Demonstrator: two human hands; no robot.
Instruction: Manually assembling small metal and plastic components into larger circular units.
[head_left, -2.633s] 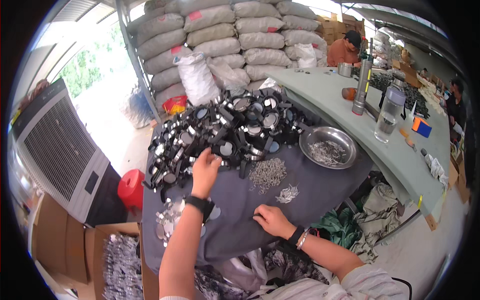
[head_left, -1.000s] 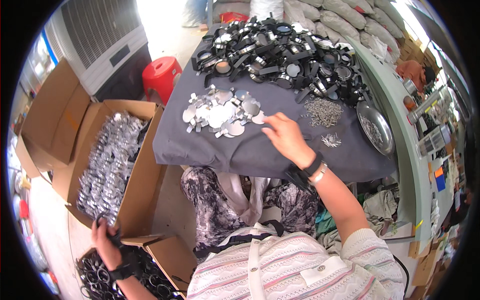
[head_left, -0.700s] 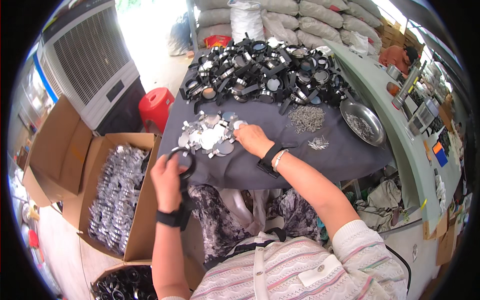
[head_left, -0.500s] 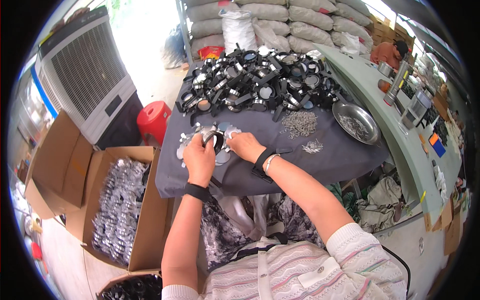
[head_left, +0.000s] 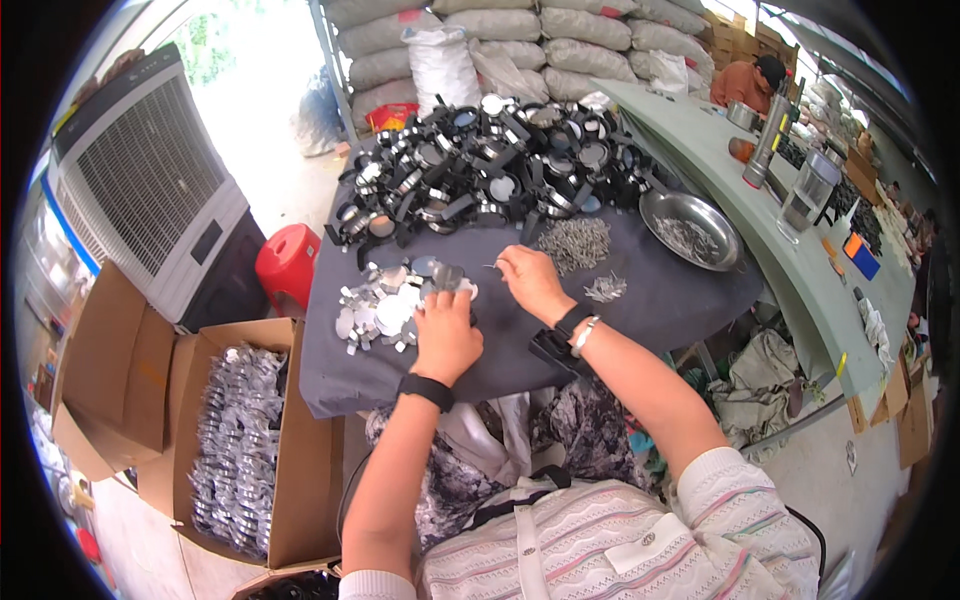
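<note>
My left hand (head_left: pixel 447 338) is closed, palm down, around a dark ring-shaped part that its fingers mostly hide. A grey metal lid (head_left: pixel 447 277) stands up just beyond the fingertips. Beside this hand, on the left, lies a heap of loose silvery metal lids (head_left: pixel 392 310) with small tabs. My right hand (head_left: pixel 532 283) pinches a thin metal pin (head_left: pixel 491 265) between thumb and forefinger, its tip pointing left toward the lid. To its right are a pile of small metal springs (head_left: pixel 577 245) and a smaller pile of pins (head_left: pixel 606 288).
Black-handled round metal parts (head_left: pixel 490 165) cover the far table. A steel pan (head_left: pixel 725 262) with small metal pieces sits at right. An open carton (head_left: pixel 290 440) of wrapped parts and a red stool (head_left: pixel 287 262) are at left. Someone works beyond the green table (head_left: pixel 690 130).
My right hand has left the lid heap, moved right and now pinches a pin. The left hand has shifted right and lower, turning palm down over the ring part. The view has shifted slightly.
</note>
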